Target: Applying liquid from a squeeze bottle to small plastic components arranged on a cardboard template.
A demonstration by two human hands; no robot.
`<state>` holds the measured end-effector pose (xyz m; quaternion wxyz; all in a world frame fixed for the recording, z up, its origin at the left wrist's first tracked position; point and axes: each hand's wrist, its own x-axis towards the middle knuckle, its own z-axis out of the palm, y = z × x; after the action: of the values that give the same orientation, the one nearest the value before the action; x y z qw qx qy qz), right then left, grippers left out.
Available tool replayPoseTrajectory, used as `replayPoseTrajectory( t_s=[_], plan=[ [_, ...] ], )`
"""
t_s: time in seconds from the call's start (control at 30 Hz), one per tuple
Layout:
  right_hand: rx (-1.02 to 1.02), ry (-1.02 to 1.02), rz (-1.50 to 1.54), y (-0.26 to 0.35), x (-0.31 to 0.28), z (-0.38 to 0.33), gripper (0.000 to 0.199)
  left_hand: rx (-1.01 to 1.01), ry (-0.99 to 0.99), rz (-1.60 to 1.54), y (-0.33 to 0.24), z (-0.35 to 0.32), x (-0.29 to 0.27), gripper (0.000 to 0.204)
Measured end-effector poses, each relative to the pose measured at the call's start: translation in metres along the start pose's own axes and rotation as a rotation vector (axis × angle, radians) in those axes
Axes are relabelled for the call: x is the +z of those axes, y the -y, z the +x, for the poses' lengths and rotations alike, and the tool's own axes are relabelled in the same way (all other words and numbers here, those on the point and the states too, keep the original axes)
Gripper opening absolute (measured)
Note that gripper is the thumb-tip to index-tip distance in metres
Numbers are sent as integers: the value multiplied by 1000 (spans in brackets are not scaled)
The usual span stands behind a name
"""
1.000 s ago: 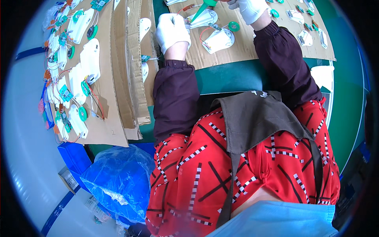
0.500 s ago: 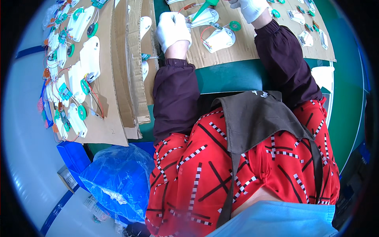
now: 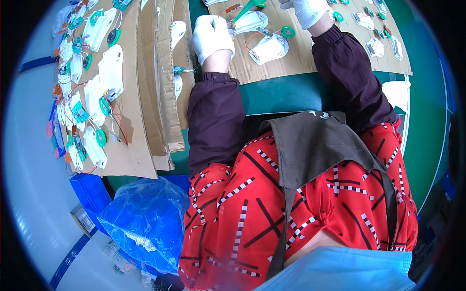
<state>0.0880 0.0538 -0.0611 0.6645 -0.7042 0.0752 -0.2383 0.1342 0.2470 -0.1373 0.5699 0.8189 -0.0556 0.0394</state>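
Note:
My left hand (image 3: 212,39), in a white glove, is closed at the left end of a white plastic housing (image 3: 251,22). Its fingertips are hidden, so I cannot make out what they pinch. A green tapered nozzle tool (image 3: 246,9) slants down with its tip at that same end, beside thin wires. My right hand (image 3: 309,10), also gloved, is curled at the top edge by the tool's wide end and seems to hold it; the grip is partly cut off. Just nearer lies another white housing (image 3: 269,50), with a green round part (image 3: 288,32) wired to it.
Brown cardboard (image 3: 276,68) lies under the work on a green table (image 3: 286,94). More housings (image 3: 363,20) are at the right. Cardboard sheets (image 3: 128,160) at the left carry several wired housings (image 3: 111,72). A blue bin with a clear plastic bag (image 3: 145,218) stands lower left.
My right hand and the green tool have shifted slightly up and to the left. My left hand stays almost in place at the housing.

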Motion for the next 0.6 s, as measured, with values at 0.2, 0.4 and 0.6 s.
replayPoseTrajectory(
  t_s=[0.2,0.4,0.6],
  plan=[
    [90,-59,27,-1,-5,-1,26,-1,9,-36,3,2,3,25],
    [103,-87,57,1,-6,-2,27,14,10,-20,6,3,3,25],
    [157,-99,429,4,-19,20,22,-2,2,10,5,5,2,26]
  ],
)
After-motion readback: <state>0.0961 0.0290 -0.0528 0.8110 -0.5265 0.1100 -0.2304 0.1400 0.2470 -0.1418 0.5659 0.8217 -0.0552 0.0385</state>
